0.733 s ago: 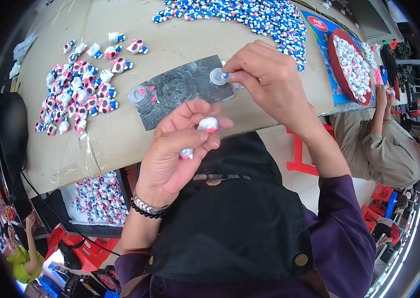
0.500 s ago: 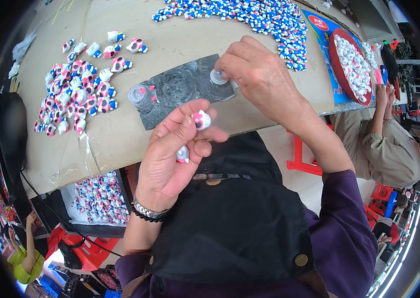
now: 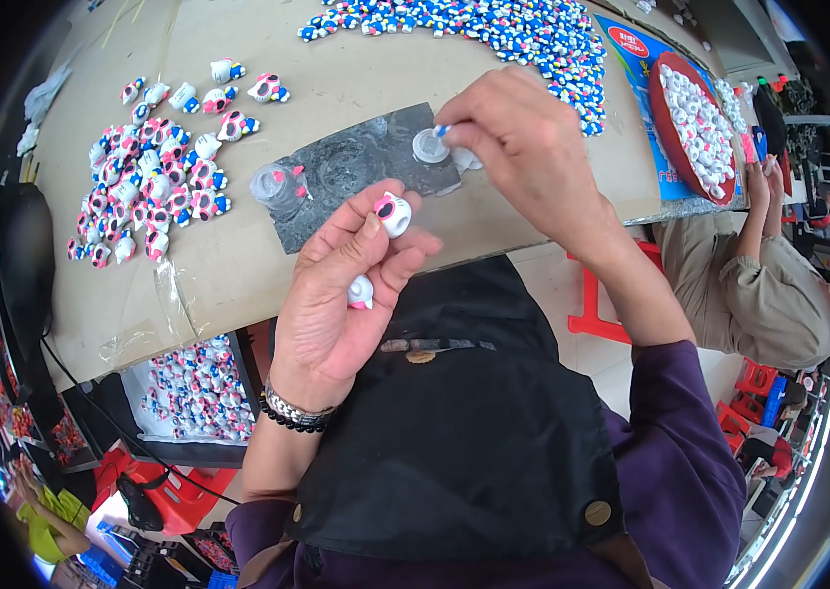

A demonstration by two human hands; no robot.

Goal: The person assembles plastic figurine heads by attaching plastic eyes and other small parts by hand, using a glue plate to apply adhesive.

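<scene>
My left hand [image 3: 322,329] is palm up, its thumb and fingers closed on a white toy figure head [image 3: 396,218] with pink trim and an open hole underneath. A second white head [image 3: 360,292] with pink ear tips rests in the same palm. My right hand [image 3: 533,142] pinches a small blue-and-white toy body [image 3: 442,130] just above a shallow clear cup [image 3: 429,147]. That cup sits on the right end of a dark, stained mat [image 3: 366,187]. Another clear cup [image 3: 276,188] is at the mat's left end, with small pink pieces beside it.
Assembled toy figures [image 3: 150,177] lie heaped on the table at left. Loose blue-and-white bodies [image 3: 493,39] spread across the far side. At right stands a red bowl [image 3: 672,162] full of white heads. A tray of figures [image 3: 199,393] is below the table edge; a co-worker [image 3: 768,275] sits at right.
My right hand has lifted slightly from the clear cup, bringing the small body up into sight. My left hand has turned the pinched head so its hole shows.
</scene>
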